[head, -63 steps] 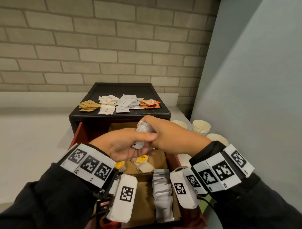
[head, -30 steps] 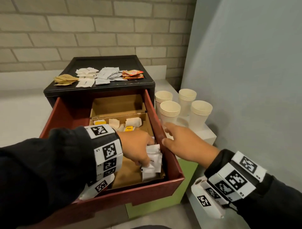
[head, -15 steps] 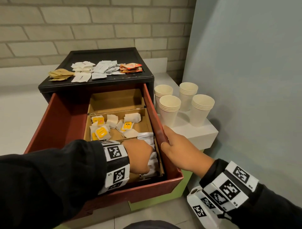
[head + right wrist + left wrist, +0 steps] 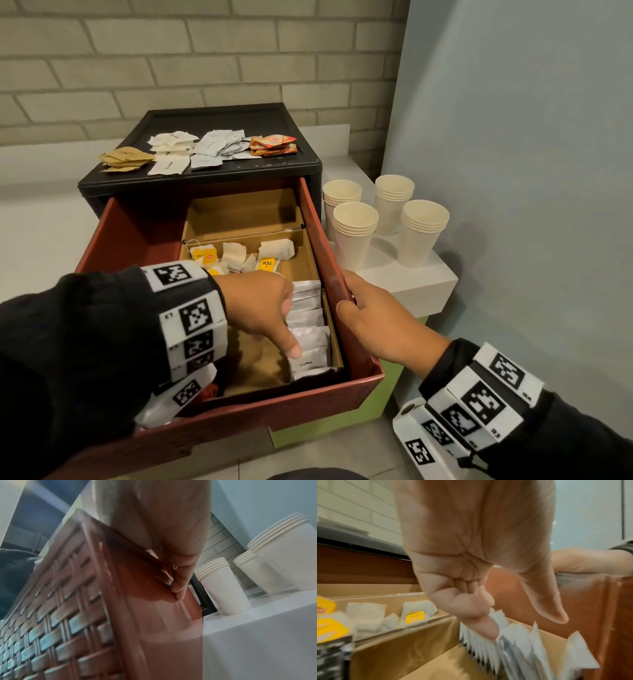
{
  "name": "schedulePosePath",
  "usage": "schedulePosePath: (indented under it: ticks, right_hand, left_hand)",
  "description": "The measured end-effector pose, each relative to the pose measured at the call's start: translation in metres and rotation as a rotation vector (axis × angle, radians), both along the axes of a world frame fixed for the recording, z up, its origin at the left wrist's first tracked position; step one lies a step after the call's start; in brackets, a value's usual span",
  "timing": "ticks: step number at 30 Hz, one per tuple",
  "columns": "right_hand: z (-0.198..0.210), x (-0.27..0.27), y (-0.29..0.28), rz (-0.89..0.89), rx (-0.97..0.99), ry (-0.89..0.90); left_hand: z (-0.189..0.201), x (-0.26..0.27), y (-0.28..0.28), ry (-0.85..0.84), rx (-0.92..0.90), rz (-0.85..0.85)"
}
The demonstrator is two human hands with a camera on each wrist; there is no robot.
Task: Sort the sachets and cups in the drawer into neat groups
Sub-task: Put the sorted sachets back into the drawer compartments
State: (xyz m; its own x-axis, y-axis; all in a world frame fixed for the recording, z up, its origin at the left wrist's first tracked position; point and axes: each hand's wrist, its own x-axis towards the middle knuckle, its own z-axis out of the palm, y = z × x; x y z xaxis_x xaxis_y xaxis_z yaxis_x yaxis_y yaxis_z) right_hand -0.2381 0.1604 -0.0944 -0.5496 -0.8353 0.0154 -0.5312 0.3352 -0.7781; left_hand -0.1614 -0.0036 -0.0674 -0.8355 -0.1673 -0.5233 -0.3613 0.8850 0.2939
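The red drawer (image 4: 274, 404) stands pulled out with a cardboard divider box (image 4: 239, 212) inside. A row of silver coffee sachets (image 4: 308, 329) stands on edge along the right of the front compartment. My left hand (image 4: 270, 318) hovers over that row. In the left wrist view its index finger (image 4: 488, 628) presses on the sachet tops (image 4: 513, 642), the thumb stands apart and the other fingers are curled in. My right hand (image 4: 373, 325) grips the drawer's right rim (image 4: 154, 615), thumb inside. Tea bags (image 4: 239, 257) lie loose in the middle compartment. Several stacks of paper cups (image 4: 356, 233) stand to the right.
On the black cabinet top (image 4: 219, 116) lie sorted piles: brown sachets (image 4: 125, 158), white and grey sachets (image 4: 205, 147) and orange ones (image 4: 272, 144). The cups rest on a white ledge (image 4: 411, 291) against a grey wall. The box's back compartment holds nothing.
Both hands held a bunch of silver sachets above the drawer. The left hand set them into the front compartment and now only touches them; the right hand moved to the drawer's rim.
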Motion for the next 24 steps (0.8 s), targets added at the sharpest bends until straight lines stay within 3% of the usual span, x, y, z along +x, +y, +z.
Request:
schedulePosePath:
  ticks: [7, 10, 17, 24]
  right_hand:
    - [-0.001, 0.000, 0.000, -0.009, 0.016, -0.031]
    - [-0.003, 0.000, -0.001, -0.019, 0.007, -0.043]
    - [-0.004, 0.000, -0.001, -0.028, 0.007, -0.041]
    - [-0.003, -0.001, -0.001, -0.018, -0.001, -0.054]
  left_hand:
    - [-0.021, 0.006, 0.010, -0.390, -0.070, -0.138]
    - [-0.027, 0.001, 0.022, -0.382, -0.137, -0.251]
    - [-0.020, -0.004, 0.026, -0.279, -0.119, -0.290]
    - [-0.019, 0.006, 0.028, -0.370, -0.217, -0.344]
